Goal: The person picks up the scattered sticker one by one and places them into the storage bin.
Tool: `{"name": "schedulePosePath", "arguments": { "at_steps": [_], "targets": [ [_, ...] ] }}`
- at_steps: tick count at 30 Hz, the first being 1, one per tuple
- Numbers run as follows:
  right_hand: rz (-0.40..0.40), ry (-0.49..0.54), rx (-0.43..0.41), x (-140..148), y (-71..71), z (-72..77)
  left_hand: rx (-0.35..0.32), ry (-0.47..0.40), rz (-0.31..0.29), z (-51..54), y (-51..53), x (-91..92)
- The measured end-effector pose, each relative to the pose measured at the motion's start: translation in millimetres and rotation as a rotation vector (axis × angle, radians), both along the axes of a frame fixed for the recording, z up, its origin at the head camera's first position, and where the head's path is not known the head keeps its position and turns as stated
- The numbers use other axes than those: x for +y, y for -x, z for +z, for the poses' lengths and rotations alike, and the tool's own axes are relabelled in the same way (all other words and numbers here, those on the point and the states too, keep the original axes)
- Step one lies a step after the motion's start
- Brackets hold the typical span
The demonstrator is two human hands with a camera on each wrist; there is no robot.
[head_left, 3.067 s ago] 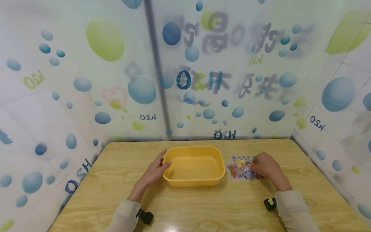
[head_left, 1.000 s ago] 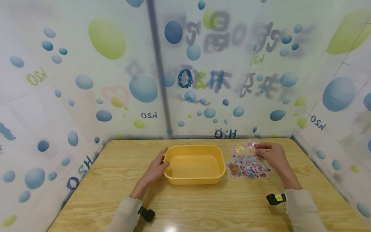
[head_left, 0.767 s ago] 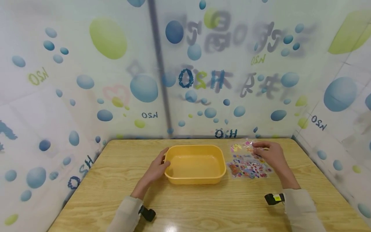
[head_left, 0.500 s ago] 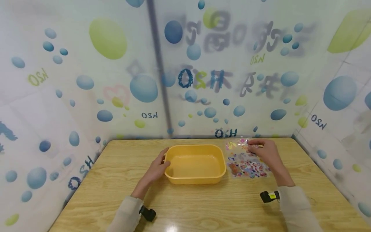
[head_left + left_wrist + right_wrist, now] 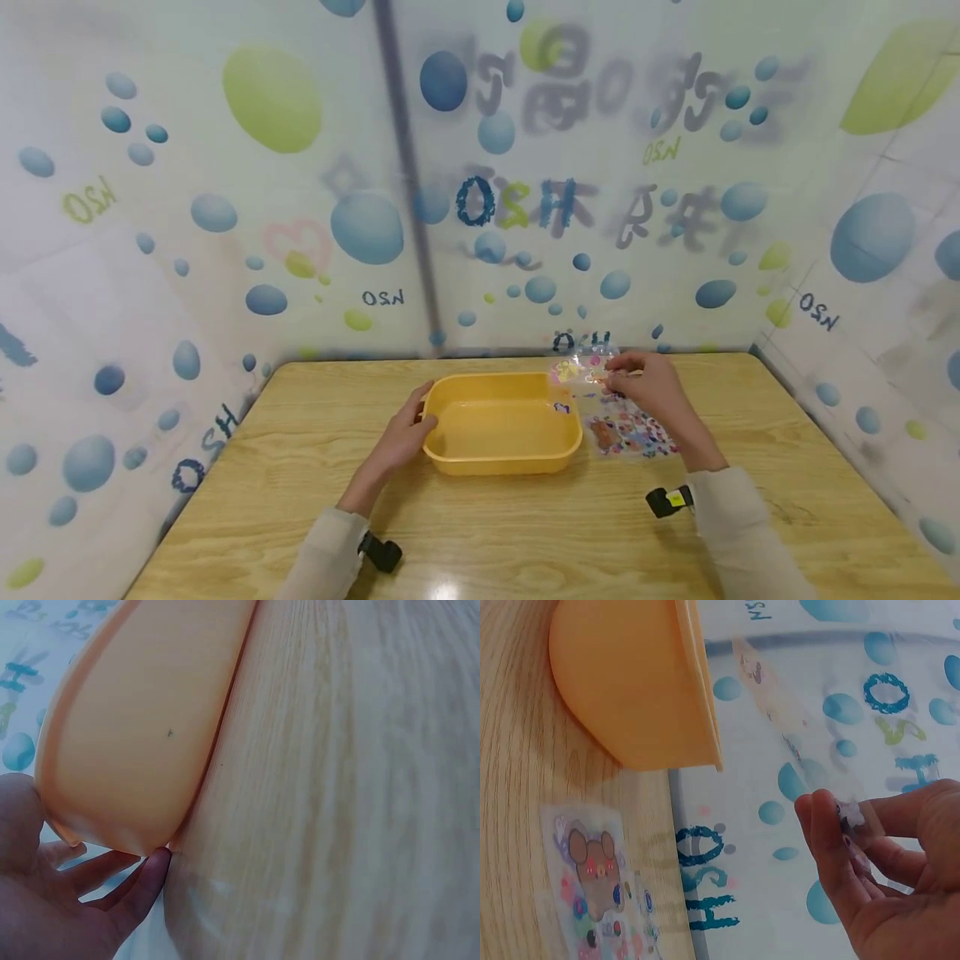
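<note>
A yellow plastic basin (image 5: 502, 433) stands on the wooden table, nothing lying in it. My left hand (image 5: 401, 433) grips its left end, thumb over the rim and fingers against the outer wall; the left wrist view has these fingers (image 5: 146, 881) touching the basin's end. Between thumb and fingers my right hand (image 5: 656, 396) pinches a clear sticker sheet (image 5: 566, 372) with colourful prints, raised above the basin's far right corner. In the right wrist view that sheet is nearly edge-on. More sticker sheets (image 5: 626, 435), one with a brown bear (image 5: 596, 866), lie right of the basin.
The wooden table (image 5: 480, 533) reaches back to a pale curtain (image 5: 637, 233) printed with blue and green drops and H2O lettering. Similar printed sheets hang on both sides. A small black camera sits on each wrist.
My right hand has lifted a sticker sheet off the pile and moved it left, over the basin's far right corner. My left hand has stayed on the basin, which has not moved.
</note>
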State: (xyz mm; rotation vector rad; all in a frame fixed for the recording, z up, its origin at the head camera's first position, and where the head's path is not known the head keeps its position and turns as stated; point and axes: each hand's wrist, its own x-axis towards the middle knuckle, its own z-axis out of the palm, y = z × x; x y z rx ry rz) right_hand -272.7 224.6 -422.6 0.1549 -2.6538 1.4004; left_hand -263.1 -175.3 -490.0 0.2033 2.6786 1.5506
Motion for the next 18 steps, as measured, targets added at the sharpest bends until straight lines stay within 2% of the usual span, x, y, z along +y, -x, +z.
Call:
{"name": "schedulePosePath", "arguments": {
  "at_steps": [7, 18],
  "targets": [
    [0.044, 0.03, -0.031, -17.6, 4.2, 4.2, 0.005, -0.011, -0.002, 1.8, -2.2, -1.7],
    [0.135, -0.027, -0.05, -37.8, 6.8, 9.4, -0.031, -0.011, 0.004, 0.7, -0.6, -0.4]
  ]
}}
